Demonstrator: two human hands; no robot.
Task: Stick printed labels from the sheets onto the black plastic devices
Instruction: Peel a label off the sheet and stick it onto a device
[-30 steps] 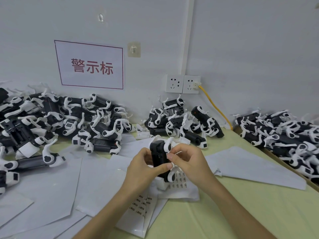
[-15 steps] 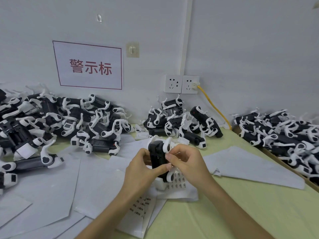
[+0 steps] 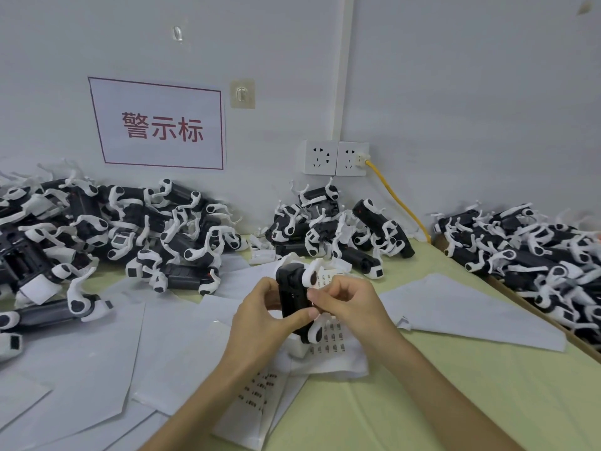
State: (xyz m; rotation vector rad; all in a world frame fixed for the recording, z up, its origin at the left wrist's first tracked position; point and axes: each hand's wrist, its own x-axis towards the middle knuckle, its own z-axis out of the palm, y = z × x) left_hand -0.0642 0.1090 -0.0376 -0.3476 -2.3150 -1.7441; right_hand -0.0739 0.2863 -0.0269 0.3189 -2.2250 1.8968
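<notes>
A person's two bare hands work at the center of the frame above a pale green desk. The left hand grips an upright black device with white clips, thumb across its front and fingers curled behind. The right hand has its fingers drawn in narrow, thumb and forefinger pinching at the device's right edge — whether a label sits between them cannot be told. Directly beneath the hands lies a label sheet with rows of small dark printed labels; a second label sheet lies lower, under the left wrist. Blank white sheets spread across the lower left. Loose heaps of black-and-white devices sit at left and center back. At right, a third heap lies behind a brown cardboard edge — possibly a shallow box. On the wall: a red-lettered sign, two sockets, a yellow cable.
</notes>
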